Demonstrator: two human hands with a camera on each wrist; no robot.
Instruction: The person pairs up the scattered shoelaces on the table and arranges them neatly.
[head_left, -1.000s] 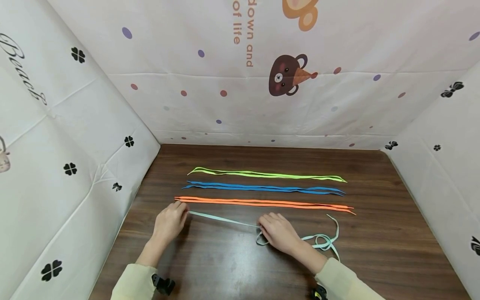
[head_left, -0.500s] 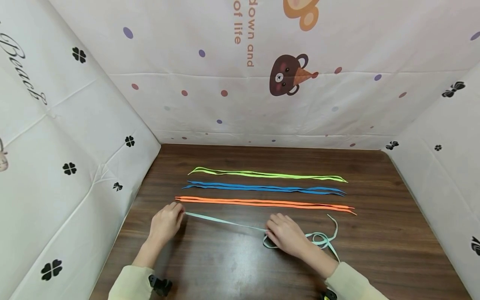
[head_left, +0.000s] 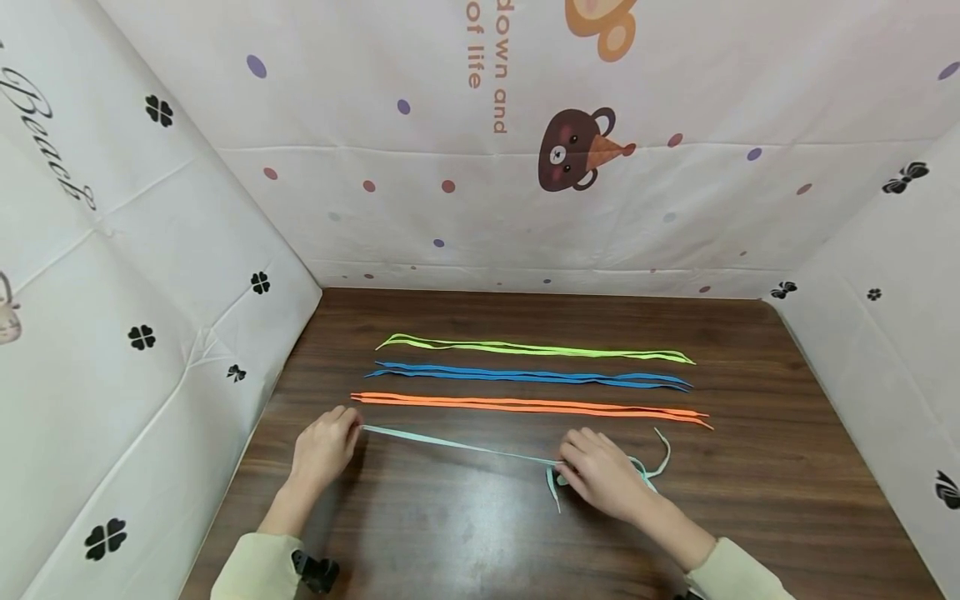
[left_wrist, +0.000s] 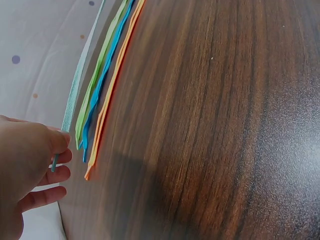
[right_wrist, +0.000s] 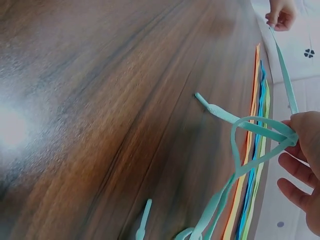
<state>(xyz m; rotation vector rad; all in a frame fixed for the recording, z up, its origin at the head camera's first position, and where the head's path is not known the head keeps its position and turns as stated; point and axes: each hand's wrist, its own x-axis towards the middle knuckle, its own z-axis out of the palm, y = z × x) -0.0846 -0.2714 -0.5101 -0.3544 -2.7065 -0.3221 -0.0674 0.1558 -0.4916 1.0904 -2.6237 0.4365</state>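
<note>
A mint-green shoelace point(head_left: 457, 445) is stretched between the two hands above the table's near half. My left hand point(head_left: 324, 446) pinches one end between thumb and forefinger; the tip pokes out below the thumb in the left wrist view. My right hand point(head_left: 603, 475) pinches the lace point(right_wrist: 265, 131) farther along, where a loop and a loose tipped end hang from the fingers. More of the lace trails behind the right hand in slack curves, partly hidden by it in the head view. Orange laces point(head_left: 525, 407) lie straight just beyond the hands.
Blue laces point(head_left: 525, 376) and yellow-green laces point(head_left: 525, 349) lie in parallel rows behind the orange ones on the dark wooden table point(head_left: 450, 533). White printed cloth point(head_left: 480, 217) walls off the back and both sides.
My right hand has slid right along the lace, lengthening the taut stretch, and a loose end now hangs beside it. My left hand has shifted slightly left. The tangle at right has shrunk.
</note>
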